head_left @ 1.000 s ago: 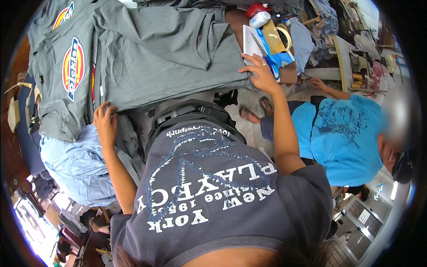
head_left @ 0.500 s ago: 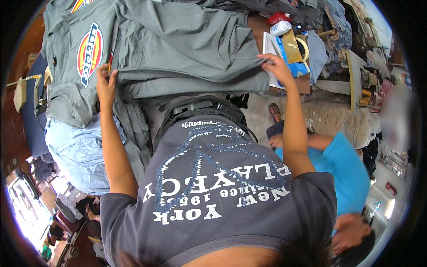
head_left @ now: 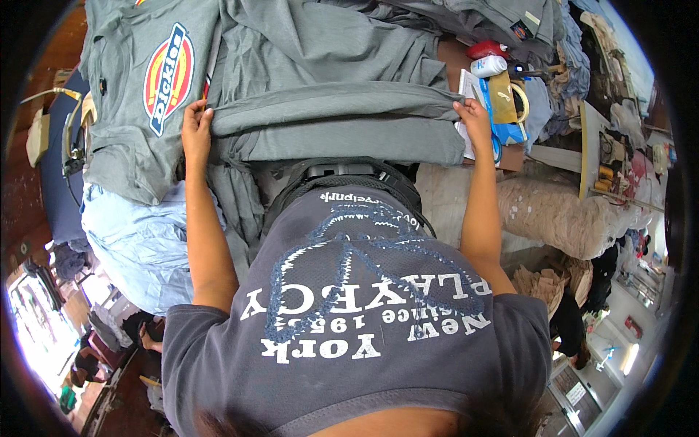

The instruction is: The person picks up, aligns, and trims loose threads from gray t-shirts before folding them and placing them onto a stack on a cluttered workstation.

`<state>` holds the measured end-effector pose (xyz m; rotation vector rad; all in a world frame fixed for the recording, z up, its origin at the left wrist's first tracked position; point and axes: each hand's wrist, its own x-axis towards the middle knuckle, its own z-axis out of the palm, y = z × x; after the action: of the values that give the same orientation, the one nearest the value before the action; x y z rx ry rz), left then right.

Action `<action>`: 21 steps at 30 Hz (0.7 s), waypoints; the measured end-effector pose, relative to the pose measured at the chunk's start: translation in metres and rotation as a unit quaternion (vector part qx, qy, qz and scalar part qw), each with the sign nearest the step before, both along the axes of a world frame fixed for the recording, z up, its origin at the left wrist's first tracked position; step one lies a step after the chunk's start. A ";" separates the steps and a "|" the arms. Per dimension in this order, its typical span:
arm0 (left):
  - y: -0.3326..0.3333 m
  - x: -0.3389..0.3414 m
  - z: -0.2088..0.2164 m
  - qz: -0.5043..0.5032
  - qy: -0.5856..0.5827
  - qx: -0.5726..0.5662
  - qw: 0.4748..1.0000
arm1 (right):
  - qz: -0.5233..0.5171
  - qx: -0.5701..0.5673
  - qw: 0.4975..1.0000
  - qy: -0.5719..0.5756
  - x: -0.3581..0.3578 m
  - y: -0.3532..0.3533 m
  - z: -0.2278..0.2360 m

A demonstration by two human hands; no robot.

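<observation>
A grey-green T-shirt lies spread on the table in front of me, with a long strip of its near edge lifted and pulled straight between my hands. My left hand pinches the strip's left end between thumb and fingers. At the right end, my right hand grips the same strip, fingers closed. Below the strip, another layer of grey cloth hangs along the table's near edge. Beside my left hand rests a grey shirt front with a red, yellow and white oval print.
Right of the cloth are a roll of tape, a white bottle, a red object and blue-handled scissors on the brown table. Light blue cloth is heaped at my left. A large wrapped bundle lies to the right.
The strip between my hands has gone from slack to straight. My right hand has closed at its right end. A person in a blue shirt at the right has left the view.
</observation>
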<state>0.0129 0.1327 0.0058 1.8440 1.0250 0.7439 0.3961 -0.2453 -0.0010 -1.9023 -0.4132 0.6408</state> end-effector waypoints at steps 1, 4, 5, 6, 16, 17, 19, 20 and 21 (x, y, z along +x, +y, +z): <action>0.001 0.001 0.000 0.002 0.000 -0.004 1.000 | 0.005 -0.013 1.000 -0.006 0.002 -0.002 -0.003; 0.000 0.001 0.000 0.004 0.013 -0.002 1.000 | -0.009 -0.006 1.000 -0.021 0.005 -0.004 -0.015; 0.000 0.002 -0.001 0.003 0.017 -0.002 1.000 | -0.020 0.011 0.999 -0.024 0.005 -0.005 -0.019; -0.001 0.002 -0.001 -0.001 -0.004 -0.005 1.000 | -0.029 0.028 0.999 -0.026 0.004 -0.002 -0.022; 0.001 -0.003 -0.004 -0.043 -0.118 -0.082 0.989 | -0.074 0.041 0.996 -0.028 -0.007 0.005 -0.012; 0.001 -0.004 -0.004 -0.047 -0.123 -0.089 0.987 | -0.075 0.048 0.996 -0.023 -0.009 0.007 -0.010; 0.000 -0.004 -0.003 -0.053 -0.145 -0.116 0.981 | -0.071 0.045 0.996 -0.029 -0.008 0.005 -0.011; -0.001 -0.005 -0.002 -0.056 -0.156 -0.129 0.978 | -0.071 0.044 0.996 -0.036 -0.007 0.004 -0.013; -0.002 -0.004 -0.002 -0.052 -0.154 -0.123 0.979 | -0.070 0.043 0.996 -0.043 -0.007 0.006 -0.013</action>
<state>0.0089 0.1303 0.0040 1.5025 0.7748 0.7743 0.3893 -0.2393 -0.0145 -1.8636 -0.3535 0.4428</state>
